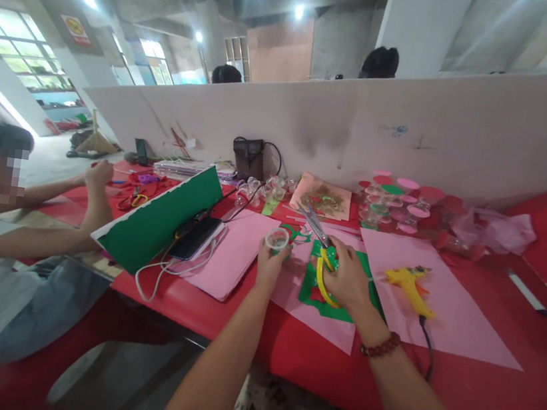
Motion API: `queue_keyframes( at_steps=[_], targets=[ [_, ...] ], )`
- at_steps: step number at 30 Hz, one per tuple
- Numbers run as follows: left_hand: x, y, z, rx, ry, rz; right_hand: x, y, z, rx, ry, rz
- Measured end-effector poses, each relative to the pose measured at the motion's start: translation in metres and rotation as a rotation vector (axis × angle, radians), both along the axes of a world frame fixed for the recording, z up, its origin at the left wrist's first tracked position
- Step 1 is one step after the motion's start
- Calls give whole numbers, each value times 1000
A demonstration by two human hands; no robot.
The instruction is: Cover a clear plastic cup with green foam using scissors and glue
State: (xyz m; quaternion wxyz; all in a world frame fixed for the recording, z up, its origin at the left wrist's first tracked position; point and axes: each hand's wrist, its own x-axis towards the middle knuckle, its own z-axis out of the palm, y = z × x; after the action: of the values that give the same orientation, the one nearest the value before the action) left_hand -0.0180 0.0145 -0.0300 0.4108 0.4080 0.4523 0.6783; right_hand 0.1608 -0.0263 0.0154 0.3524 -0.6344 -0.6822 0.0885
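Note:
My left hand (269,265) is closed around a small clear plastic cup (278,238) whose round rim faces up. In my right hand (345,275) is a pair of scissors with yellow handles (323,280); their metal blades (315,224) point up and to the left, away from me. Below the scissors lies a cut green sheet (325,306) with red bits on it, resting on pink paper (337,334). Some green and red scraps (300,234) lie just beyond the cup.
A yellow glue gun (408,287) with a black cord rests on pink paper at right. Clear cups with coloured discs (395,201) stand behind. Left are a phone (199,235), white cable and upright green board (160,224). A co-worker (19,259) sits at far left.

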Motion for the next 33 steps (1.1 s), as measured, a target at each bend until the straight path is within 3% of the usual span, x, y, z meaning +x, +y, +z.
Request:
queue_keyframes(
  at_steps=[4, 7, 16, 24, 29, 33],
  targets=[
    [1, 0, 1, -1, 90, -72, -3, 0, -2, 86, 36, 98],
    [4, -4, 4, 85, 200, -82, -5, -4, 0, 89, -9, 108],
    [8, -12, 13, 86, 208, -70, 1, 1, 2, -307, -95, -147],
    [8, -10, 13, 125, 212, -89, -1, -1, -8, -332, -317, -45],
    [7, -7, 5, 140, 267, -81, -4, -5, -9, -220, -473, -74],
    [6, -7, 6, 146, 321, -54, -5, -4, -5, 66, -271, -15]
  ],
)
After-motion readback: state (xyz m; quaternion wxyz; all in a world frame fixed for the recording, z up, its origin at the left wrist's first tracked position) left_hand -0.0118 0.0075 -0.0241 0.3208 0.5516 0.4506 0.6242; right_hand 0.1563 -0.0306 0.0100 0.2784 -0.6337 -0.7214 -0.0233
